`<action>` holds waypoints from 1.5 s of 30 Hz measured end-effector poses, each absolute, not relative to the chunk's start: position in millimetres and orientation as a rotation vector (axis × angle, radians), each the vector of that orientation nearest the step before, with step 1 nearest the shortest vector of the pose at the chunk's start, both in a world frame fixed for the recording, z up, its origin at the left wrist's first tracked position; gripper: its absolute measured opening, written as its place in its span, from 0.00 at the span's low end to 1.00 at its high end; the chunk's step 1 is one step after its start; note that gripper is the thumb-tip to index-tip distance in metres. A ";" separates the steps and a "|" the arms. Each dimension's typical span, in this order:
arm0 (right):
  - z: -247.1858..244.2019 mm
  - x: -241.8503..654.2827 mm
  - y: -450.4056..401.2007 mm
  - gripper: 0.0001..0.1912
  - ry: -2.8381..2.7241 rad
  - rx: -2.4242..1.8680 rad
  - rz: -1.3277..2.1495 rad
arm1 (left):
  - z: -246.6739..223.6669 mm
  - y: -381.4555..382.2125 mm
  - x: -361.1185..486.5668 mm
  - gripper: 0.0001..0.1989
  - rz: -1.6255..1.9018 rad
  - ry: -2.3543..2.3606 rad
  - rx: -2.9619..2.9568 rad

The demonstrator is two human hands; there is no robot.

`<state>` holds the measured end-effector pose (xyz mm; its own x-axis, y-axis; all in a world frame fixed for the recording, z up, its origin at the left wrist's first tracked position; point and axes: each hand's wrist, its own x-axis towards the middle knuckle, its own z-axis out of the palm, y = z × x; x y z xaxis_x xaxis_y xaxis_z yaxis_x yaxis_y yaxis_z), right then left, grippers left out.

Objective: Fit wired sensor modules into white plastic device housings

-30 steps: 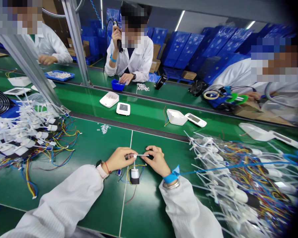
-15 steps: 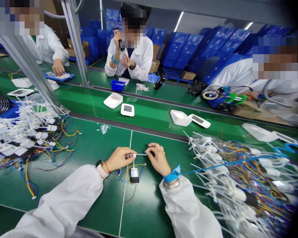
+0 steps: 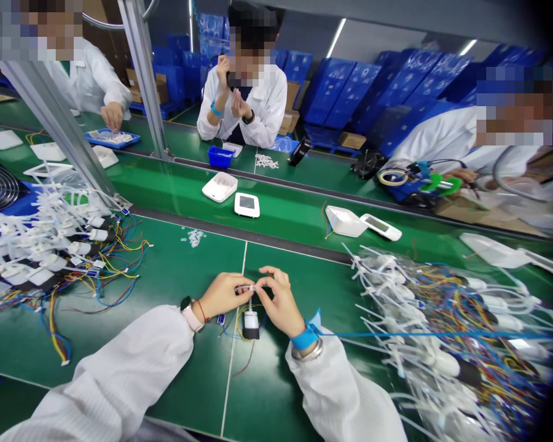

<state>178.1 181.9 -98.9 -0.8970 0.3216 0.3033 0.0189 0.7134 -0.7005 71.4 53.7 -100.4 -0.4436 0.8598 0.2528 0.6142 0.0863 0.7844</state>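
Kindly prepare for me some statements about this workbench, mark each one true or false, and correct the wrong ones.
1. The right hand has a blue band at its wrist. True.
2. The left hand lies flat on the bench. False: the left hand is pinching a thin strip.
3. The black end of the small part points towards the person. True.
4. The small rings are between the two hands. False: the rings lie beyond the hands.
5. Wires lie on both the left and right sides of the bench. True.
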 end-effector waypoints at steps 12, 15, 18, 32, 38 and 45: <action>-107.3 173.4 197.2 0.15 -2.298 -0.300 1.745 | -99.2 52.7 72.3 0.09 1.397 1.977 1.418; -105.7 174.0 195.5 0.15 -2.303 -0.314 1.745 | -97.6 52.0 72.0 0.09 1.393 1.976 1.427; -103.2 174.8 192.6 0.15 -2.325 -0.322 1.699 | -95.0 50.6 71.0 0.09 1.395 1.944 1.416; -121.6 35.9 267.1 0.15 -2.235 -0.311 1.146 | -100.3 56.3 65.3 0.08 1.540 1.872 1.219; -126.6 -57.2 270.1 0.13 -2.403 -0.266 0.948 | -98.7 57.7 66.0 0.07 1.560 1.908 1.142; -128.4 -74.4 292.3 0.10 -2.473 -0.296 0.771 | -102.8 58.8 65.7 0.07 1.560 1.925 1.186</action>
<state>-74.4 292.3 -128.4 -0.8367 0.3512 0.4202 0.0500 0.8131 -0.5799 65.7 58.8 -102.8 -0.5645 0.8004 0.2019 0.3633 0.0213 0.9314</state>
